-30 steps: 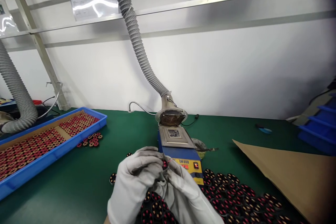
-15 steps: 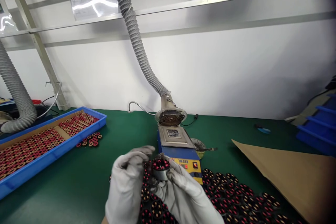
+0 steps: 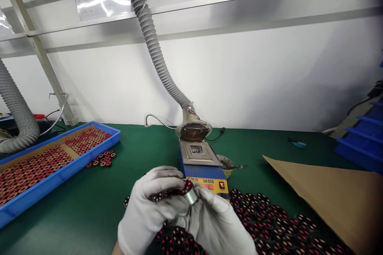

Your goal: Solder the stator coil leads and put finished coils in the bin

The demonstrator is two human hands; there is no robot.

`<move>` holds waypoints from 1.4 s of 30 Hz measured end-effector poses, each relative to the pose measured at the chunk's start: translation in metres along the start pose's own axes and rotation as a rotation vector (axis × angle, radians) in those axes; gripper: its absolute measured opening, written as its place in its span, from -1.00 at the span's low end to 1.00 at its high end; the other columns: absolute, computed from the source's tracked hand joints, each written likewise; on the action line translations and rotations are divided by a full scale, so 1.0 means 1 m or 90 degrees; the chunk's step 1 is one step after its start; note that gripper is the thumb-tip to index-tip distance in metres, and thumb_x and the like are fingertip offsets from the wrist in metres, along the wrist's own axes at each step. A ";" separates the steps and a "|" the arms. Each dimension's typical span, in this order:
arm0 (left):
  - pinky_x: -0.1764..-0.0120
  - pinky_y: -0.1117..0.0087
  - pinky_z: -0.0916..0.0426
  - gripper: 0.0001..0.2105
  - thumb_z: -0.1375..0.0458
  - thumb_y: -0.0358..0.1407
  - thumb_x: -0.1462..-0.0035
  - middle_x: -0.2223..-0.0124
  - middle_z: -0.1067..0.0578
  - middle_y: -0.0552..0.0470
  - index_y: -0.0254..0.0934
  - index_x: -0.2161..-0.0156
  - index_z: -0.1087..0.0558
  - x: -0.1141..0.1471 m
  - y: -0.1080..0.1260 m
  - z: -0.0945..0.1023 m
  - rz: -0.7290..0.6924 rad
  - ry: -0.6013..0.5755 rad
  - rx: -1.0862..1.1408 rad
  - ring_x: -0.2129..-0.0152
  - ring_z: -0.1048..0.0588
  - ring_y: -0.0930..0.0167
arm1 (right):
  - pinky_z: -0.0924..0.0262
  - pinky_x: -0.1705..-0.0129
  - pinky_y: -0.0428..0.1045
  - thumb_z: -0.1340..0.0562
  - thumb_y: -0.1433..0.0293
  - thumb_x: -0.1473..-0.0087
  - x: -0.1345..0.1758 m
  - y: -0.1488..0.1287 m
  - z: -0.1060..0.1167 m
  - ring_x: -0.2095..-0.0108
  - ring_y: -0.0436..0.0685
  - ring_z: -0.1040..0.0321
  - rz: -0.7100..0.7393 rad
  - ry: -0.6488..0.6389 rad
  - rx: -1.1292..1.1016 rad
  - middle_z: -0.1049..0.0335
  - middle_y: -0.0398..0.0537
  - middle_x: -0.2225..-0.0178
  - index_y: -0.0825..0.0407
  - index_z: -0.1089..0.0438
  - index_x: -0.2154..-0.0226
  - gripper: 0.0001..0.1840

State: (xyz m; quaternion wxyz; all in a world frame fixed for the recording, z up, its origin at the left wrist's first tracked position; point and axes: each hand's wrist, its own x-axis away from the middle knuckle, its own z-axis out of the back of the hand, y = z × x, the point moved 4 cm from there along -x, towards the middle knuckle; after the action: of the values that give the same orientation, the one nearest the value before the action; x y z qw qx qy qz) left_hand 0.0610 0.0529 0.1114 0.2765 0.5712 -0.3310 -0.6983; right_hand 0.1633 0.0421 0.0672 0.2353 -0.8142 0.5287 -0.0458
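Note:
My left hand (image 3: 155, 203), in a white glove, is closed around a few small round black wound coil cores (image 3: 157, 196) with red and gold spokes. Opposite it, my gloved right hand (image 3: 217, 215) pinches a short silver metal ring (image 3: 190, 196). A red-and-black core (image 3: 187, 186) sits at the ring's upper end, touching my left fingers; how deep it goes in is hidden. Below both hands lie many more such cores (image 3: 178, 236) on the green table. My fingers hide part of the held pieces.
Behind my hands stands a blue-and-yellow heating unit (image 3: 203, 170) under a grey extraction hose (image 3: 158, 53). A blue tray (image 3: 115, 137) of cores lies left. Loose cores (image 3: 269, 223) and brown cardboard (image 3: 326, 191) are at right, with a small bowl (image 3: 225, 162) beside the unit.
The ring, upright before, now tilts to the right. My left hand has moved right and its fingers now reach the core at the ring, with several cores showing in its grasp.

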 end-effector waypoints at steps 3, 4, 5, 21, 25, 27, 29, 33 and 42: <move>0.28 0.46 -0.41 -0.88 -0.20 -0.49 0.11 0.40 -0.55 -0.01 -0.23 0.51 -0.53 0.002 -0.013 0.006 0.098 0.101 0.138 0.33 -0.50 0.32 | -0.25 0.17 0.05 -0.22 0.39 0.03 0.000 0.000 0.000 0.33 0.08 -0.39 -0.001 -0.018 0.029 -0.47 -0.07 0.33 0.03 -0.43 0.28 -0.81; 0.29 0.47 -0.41 -0.87 -0.18 -0.48 0.10 0.42 -0.55 0.02 -0.22 0.52 -0.52 0.003 -0.016 0.009 0.105 0.145 0.186 0.35 -0.50 0.34 | -0.26 0.19 0.05 -0.23 0.39 0.04 0.000 -0.001 -0.001 0.35 0.08 -0.40 -0.010 -0.025 0.030 -0.47 -0.07 0.35 0.03 -0.43 0.27 -0.80; 0.29 0.49 -0.41 -0.87 -0.16 -0.47 0.09 0.41 -0.55 0.05 -0.19 0.50 -0.52 0.004 -0.017 0.012 0.103 0.186 0.222 0.35 -0.50 0.36 | -0.27 0.21 0.04 -0.23 0.38 0.04 0.000 -0.001 -0.002 0.36 0.07 -0.40 -0.025 -0.032 0.028 -0.48 -0.07 0.36 0.03 -0.43 0.28 -0.80; 0.25 0.52 -0.37 -0.86 -0.18 -0.49 0.11 0.35 -0.53 0.08 -0.18 0.50 -0.52 0.007 -0.001 0.019 0.147 0.139 0.236 0.32 -0.48 0.40 | -0.29 0.21 -0.11 -0.29 0.44 0.11 0.012 -0.012 -0.009 0.31 -0.02 -0.39 -0.011 0.010 0.046 -0.47 -0.08 0.30 0.04 -0.41 0.22 -0.70; 0.24 0.56 -0.35 -0.83 -0.20 -0.50 0.15 0.25 -0.53 0.03 -0.20 0.42 -0.53 0.006 0.000 0.017 0.219 0.100 0.145 0.28 -0.47 0.39 | -0.30 0.23 -0.10 -0.27 0.42 0.09 0.012 -0.016 -0.011 0.30 0.00 -0.40 0.004 0.018 0.057 -0.47 -0.05 0.28 0.02 -0.41 0.20 -0.69; 0.28 0.54 -0.37 -0.83 -0.18 -0.52 0.16 0.27 -0.53 0.00 -0.22 0.43 -0.53 0.005 0.001 0.007 0.251 0.023 0.120 0.32 -0.48 0.38 | -0.31 0.27 -0.09 -0.29 0.40 0.11 0.013 -0.017 -0.014 0.32 0.02 -0.40 0.011 0.020 0.083 -0.46 -0.07 0.32 0.00 -0.41 0.20 -0.68; 0.29 0.54 -0.37 -0.82 -0.15 -0.52 0.12 0.31 -0.52 0.02 -0.21 0.47 -0.53 0.003 0.003 0.001 0.219 0.012 0.098 0.33 -0.48 0.39 | -0.32 0.29 -0.07 -0.32 0.36 0.14 0.013 -0.018 -0.015 0.34 0.04 -0.40 0.025 0.032 0.124 -0.46 -0.07 0.33 -0.01 -0.41 0.22 -0.67; 0.13 0.51 -0.30 -0.77 -0.12 -0.56 0.09 0.34 -0.51 0.09 -0.17 0.44 -0.52 0.005 0.013 0.002 0.042 0.065 -0.018 0.28 -0.45 0.43 | -0.31 0.29 -0.02 -0.39 0.33 0.25 0.009 -0.026 -0.005 0.37 0.09 -0.39 0.094 0.093 0.279 -0.45 -0.04 0.36 0.01 -0.40 0.28 -0.62; 0.16 0.55 -0.34 -0.72 -0.25 -0.46 0.13 0.12 -0.48 0.07 -0.11 0.25 -0.50 0.011 0.005 0.019 0.157 0.219 0.097 0.11 -0.40 0.36 | -0.31 0.15 -0.01 -0.34 0.47 0.19 0.016 -0.040 0.002 0.20 0.10 -0.38 0.513 0.224 0.706 -0.43 -0.09 0.21 -0.13 -0.34 0.23 -0.61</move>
State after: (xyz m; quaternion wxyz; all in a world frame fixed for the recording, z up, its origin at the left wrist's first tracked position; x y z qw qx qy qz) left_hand 0.0400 0.0439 0.1107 0.3677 0.6565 -0.3983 -0.5246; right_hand 0.2051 0.0417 0.0797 0.5248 -0.2962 0.7178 -0.3488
